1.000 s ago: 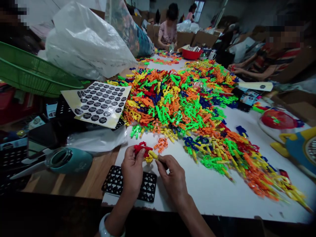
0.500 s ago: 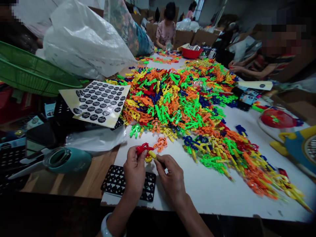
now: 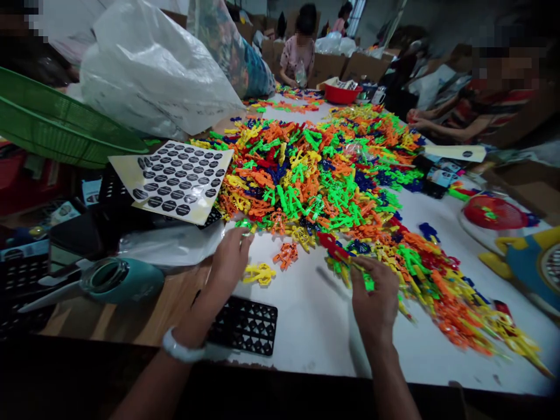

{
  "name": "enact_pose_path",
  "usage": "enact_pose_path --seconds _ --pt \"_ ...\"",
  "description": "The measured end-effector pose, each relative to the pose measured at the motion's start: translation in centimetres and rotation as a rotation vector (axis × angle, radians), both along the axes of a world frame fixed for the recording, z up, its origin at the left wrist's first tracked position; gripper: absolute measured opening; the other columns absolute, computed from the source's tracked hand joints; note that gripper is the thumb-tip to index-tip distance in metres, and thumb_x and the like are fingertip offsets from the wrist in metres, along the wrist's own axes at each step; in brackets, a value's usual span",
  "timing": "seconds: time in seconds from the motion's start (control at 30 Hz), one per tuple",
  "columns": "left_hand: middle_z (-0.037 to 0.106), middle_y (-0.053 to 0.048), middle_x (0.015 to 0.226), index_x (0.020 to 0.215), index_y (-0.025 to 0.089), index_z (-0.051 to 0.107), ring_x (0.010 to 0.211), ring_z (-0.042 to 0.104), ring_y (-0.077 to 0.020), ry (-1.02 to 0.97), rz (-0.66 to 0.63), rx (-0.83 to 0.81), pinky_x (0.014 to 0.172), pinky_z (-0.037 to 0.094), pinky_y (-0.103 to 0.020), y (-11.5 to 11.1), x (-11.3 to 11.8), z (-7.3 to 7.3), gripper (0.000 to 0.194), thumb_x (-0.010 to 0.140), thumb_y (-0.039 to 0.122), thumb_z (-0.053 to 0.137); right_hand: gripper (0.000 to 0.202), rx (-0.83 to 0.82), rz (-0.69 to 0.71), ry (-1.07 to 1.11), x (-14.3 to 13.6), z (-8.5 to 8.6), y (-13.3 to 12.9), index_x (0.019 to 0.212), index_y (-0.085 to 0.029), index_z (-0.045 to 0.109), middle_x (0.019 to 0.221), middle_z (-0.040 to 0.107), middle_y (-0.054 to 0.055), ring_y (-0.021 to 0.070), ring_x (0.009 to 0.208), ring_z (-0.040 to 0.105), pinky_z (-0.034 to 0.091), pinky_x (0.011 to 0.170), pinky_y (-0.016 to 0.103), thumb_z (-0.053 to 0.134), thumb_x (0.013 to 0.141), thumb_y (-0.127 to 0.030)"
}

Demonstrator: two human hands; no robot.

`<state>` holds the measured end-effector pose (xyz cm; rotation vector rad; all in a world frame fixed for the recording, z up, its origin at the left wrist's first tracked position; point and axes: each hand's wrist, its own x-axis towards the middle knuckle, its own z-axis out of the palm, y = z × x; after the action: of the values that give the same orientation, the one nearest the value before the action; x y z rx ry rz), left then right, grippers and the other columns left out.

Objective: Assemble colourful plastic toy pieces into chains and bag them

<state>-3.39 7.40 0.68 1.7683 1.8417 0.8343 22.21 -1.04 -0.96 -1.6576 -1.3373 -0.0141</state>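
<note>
My right hand (image 3: 375, 291) pinches the yellow end of a red toy figure (image 3: 332, 245), which is held over the right part of the toy pile (image 3: 301, 181). At the near left edge of that pile, the fingers of my left hand (image 3: 231, 256) close on a green toy figure (image 3: 244, 224), mostly hidden by them. A yellow toy figure (image 3: 261, 274) lies on the white tabletop beside my left hand. An orange toy figure (image 3: 286, 255) lies between the hands. Below my left wrist rests a black perforated tray (image 3: 247, 326).
To the left are a sheet of black stickers (image 3: 179, 181), a teal bottle (image 3: 131, 283), a green basket (image 3: 61, 125) and a large white bag (image 3: 153, 70). A red mesh basket (image 3: 494, 211) stands at right. Other people sit at the far and right sides.
My hands have moved apart. The right carried the red figure with its yellow piece rightward to the pile; the left let go of it and went up-left to the green figure.
</note>
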Motion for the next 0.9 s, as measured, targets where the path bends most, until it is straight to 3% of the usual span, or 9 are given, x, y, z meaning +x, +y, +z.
enact_pose_path --seconds 0.07,0.2,0.27,0.33,0.43,0.57,0.73,0.9 --pt "0.062 -0.016 0.117 0.107 0.017 0.062 0.118 0.052 -0.0308 0.141 0.034 -0.006 0.1 0.039 -0.043 2.6 -0.4 0.1 0.025 0.084 0.022 0.054 0.016 0.038 0.019 -0.118 -0.6 0.2 0.3 0.097 -0.02 0.068 0.101 0.065 0.012 0.028 0.101 0.055 0.041 0.091 0.048 0.056 0.087 -0.026" --pt "0.06 -0.023 0.113 0.099 0.012 0.063 0.117 0.049 -0.0392 0.234 0.085 -0.081 0.095 0.039 -0.048 5.5 0.1 -0.3 0.029 0.072 0.021 0.067 0.028 -0.144 0.53 -0.01 -7.0 -0.4 1.2 0.101 -0.022 0.067 0.097 0.064 0.008 0.0216 0.093 0.058 0.048 0.081 0.034 0.048 0.085 -0.009" --pt "0.061 -0.023 0.111 0.095 0.012 0.062 0.114 0.051 -0.0388 0.26 0.093 -0.122 0.092 0.04 -0.046 5.8 0.2 -0.8 0.032 0.068 0.025 0.072 0.031 -0.202 0.623 -0.041 -9.7 -0.8 2.5 0.104 -0.021 0.066 0.096 0.063 0.008 0.0215 0.092 0.057 0.048 0.08 0.033 0.049 0.083 -0.006" --pt "0.063 -0.022 0.108 0.093 0.012 0.061 0.11 0.054 -0.0374 0.267 0.095 -0.165 0.089 0.042 -0.043 5.8 -0.1 -1.2 0.038 0.064 0.031 0.075 0.032 -0.226 0.539 -0.138 -10.6 -1.0 4.6 0.106 -0.02 0.066 0.099 0.063 0.009 0.0233 0.095 0.054 0.045 0.085 0.036 0.048 0.084 -0.005" --pt "0.064 -0.019 0.109 0.094 0.014 0.059 0.11 0.055 -0.0341 0.245 0.094 -0.194 0.087 0.042 -0.038 5.5 -0.6 -1.5 0.046 0.058 0.034 0.078 0.027 -0.296 0.304 -0.303 -9.6 -0.9 8.3 0.11 -0.016 0.064 0.107 0.061 0.014 0.0272 0.101 0.048 0.037 0.09 0.041 0.05 0.088 -0.009" --pt "0.067 -0.013 0.1 0.099 0.017 0.056 0.097 0.062 -0.0281 0.143 0.08 -0.203 0.077 0.043 -0.032 4.8 -0.7 -1.6 0.046 0.059 0.027 0.077 0.02 -0.432 0.3 -0.531 -8.2 -0.9 10.9 0.107 -0.015 0.063 0.11 0.059 0.016 0.0274 0.101 0.046 0.034 0.084 0.04 0.053 0.09 -0.014" --pt "0.065 -0.001 0.075 0.091 0.021 0.06 0.076 0.061 -0.021 -0.073 0.029 -0.172 0.068 0.043 -0.029 2.7 -1.2 -2.4 0.023 0.07 0.028 0.067 0.014 -0.43 0.362 -0.659 -7.8 -0.8 9.9 0.092 -0.017 0.065 0.101 0.062 0.012 0.0258 0.095 0.047 0.032 0.079 0.037 0.052 0.093 -0.021" --pt "0.064 0.001 0.079 0.091 0.02 0.057 0.073 0.062 -0.0163 -0.379 0.056 -0.133 0.066 0.049 -0.026 -0.5 -1.1 -2.6 0.028 0.077 0.043 0.06 0.008 -0.257 0.458 -0.414 -7.1 0.0 7.2 0.095 -0.017 0.061 0.104 0.063 0.009 0.0248 0.097 0.051 0.034 0.084 0.038 0.055 0.09 -0.021"
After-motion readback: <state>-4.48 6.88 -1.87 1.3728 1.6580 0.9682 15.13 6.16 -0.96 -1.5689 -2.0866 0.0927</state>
